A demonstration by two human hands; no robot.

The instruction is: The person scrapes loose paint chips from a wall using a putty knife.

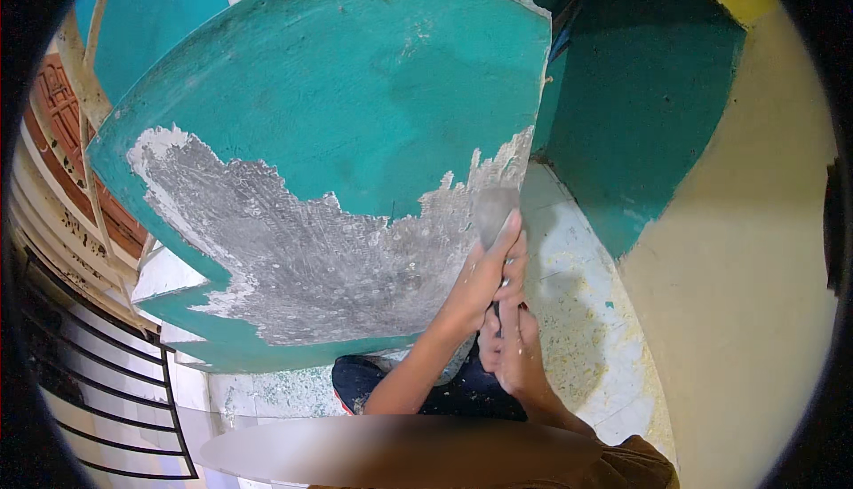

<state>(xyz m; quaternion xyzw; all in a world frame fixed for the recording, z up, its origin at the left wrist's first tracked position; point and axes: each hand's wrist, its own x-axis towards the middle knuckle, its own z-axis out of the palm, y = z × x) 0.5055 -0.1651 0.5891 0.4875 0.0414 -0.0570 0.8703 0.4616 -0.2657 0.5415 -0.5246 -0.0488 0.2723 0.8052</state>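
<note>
Both hands are wrapped round one paint scraper (pixel 496 209), whose wide grey blade is slightly blurred. My left hand (pixel 490 267) grips it close to the blade, thumb laid along it. Just below, my right hand (pixel 514 351) is closed round the dark handle. The blade lies against the right part of a painted wall (pixel 373 107), by its right edge. Teal paint covers the upper wall. Lower down, a broad bare grey patch (pixel 311 258) has a ragged white border. Most of the handle is hidden by my fingers.
Paint flakes are scattered over the pale tiled floor (pixel 569 311). A darker green wall section (pixel 649 89) and a cream wall (pixel 737 311) stand to the right. Black metal bars (pixel 107 391) and a pale railing (pixel 84 98) are on the left. A dark shoe (pixel 351 378) shows below the wall.
</note>
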